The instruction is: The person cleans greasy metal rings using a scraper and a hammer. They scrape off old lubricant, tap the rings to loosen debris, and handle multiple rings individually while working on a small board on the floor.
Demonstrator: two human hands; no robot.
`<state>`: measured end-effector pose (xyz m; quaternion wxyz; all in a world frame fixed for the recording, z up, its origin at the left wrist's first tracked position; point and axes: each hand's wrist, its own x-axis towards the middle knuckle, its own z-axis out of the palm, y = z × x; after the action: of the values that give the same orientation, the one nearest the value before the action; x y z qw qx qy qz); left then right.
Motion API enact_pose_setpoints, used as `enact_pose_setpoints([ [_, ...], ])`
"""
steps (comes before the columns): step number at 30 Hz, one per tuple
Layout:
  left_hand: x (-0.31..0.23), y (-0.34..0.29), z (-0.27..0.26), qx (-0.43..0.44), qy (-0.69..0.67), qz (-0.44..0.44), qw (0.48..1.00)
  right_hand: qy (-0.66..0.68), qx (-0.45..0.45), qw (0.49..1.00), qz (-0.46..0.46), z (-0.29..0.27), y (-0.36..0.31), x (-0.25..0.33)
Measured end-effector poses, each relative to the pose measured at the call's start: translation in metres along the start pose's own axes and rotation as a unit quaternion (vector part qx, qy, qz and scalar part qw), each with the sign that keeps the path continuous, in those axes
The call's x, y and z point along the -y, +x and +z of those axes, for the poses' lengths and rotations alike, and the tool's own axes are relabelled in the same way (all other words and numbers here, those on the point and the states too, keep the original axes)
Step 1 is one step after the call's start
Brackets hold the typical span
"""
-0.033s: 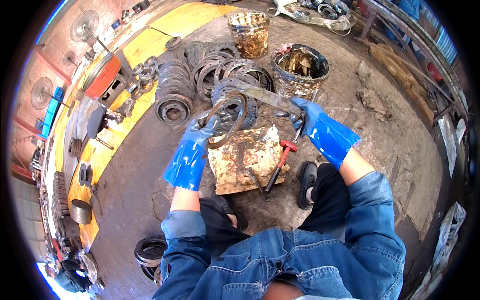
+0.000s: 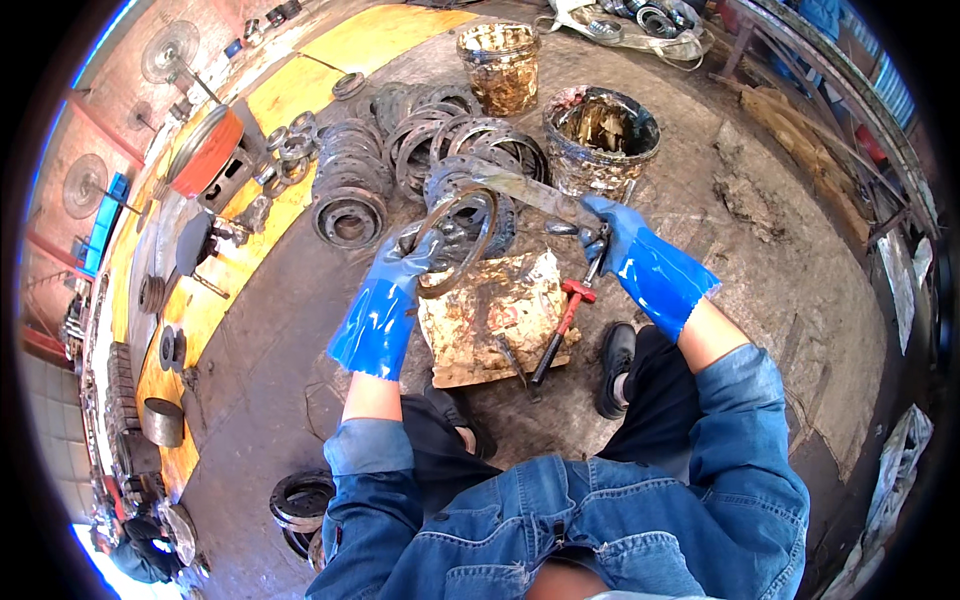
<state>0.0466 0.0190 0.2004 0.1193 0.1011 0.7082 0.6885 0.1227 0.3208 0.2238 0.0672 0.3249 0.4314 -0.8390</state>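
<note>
My left hand (image 2: pixel 402 255), in a blue rubber glove, is closed around the near left side of a thin brown-stained metal ring (image 2: pixel 487 240), held tilted. My right hand (image 2: pixel 618 228), gloved the same way, grips a flat grey scraper (image 2: pixel 540 195); its handle is hidden in the glove. The blade points left, and its tip overlaps the ring's upper edge; I cannot tell if they touch. Dark metal pieces beside the right glove are hard to make out. Below lies a stained board (image 2: pixel 480 335) with a red-headed hammer (image 2: pixel 557 335) at its right edge.
Stacked greasy metal rings (image 2: pixel 349 217) stand beyond my hands. Two grimy buckets (image 2: pixel 498 85) (image 2: pixel 601 165) are at the back. More rings (image 2: pixel 300 505) lie near my left elbow. A red drum-shaped machine (image 2: pixel 205 150) stands left, and a white sack (image 2: pixel 660 35) lies far back.
</note>
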Motion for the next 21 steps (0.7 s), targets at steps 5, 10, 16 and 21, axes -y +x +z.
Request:
enact_pose_setpoints([
  [5, 0.003, -0.005, 0.012, 0.010, -0.064, -0.048, 0.997, -0.009, 0.054, 0.998, -0.032, 0.013, -0.031, -0.008],
  [10, 0.021, 0.007, 0.005, 0.026, -0.042, -0.044, 0.998, -0.027, 0.049, 0.996, -0.063, 0.013, -0.022, -0.029],
  [16, 0.043, 0.022, 0.001, -0.003, -0.076, -0.019, 0.997, 0.020, 0.048, 0.995, 0.087, 0.033, -0.033, -0.017],
  [21, 0.030, 0.014, -0.015, -0.009, 0.075, -0.056, 0.996, 0.007, 0.078, 0.997, -0.024, 0.007, 0.041, 0.007],
])
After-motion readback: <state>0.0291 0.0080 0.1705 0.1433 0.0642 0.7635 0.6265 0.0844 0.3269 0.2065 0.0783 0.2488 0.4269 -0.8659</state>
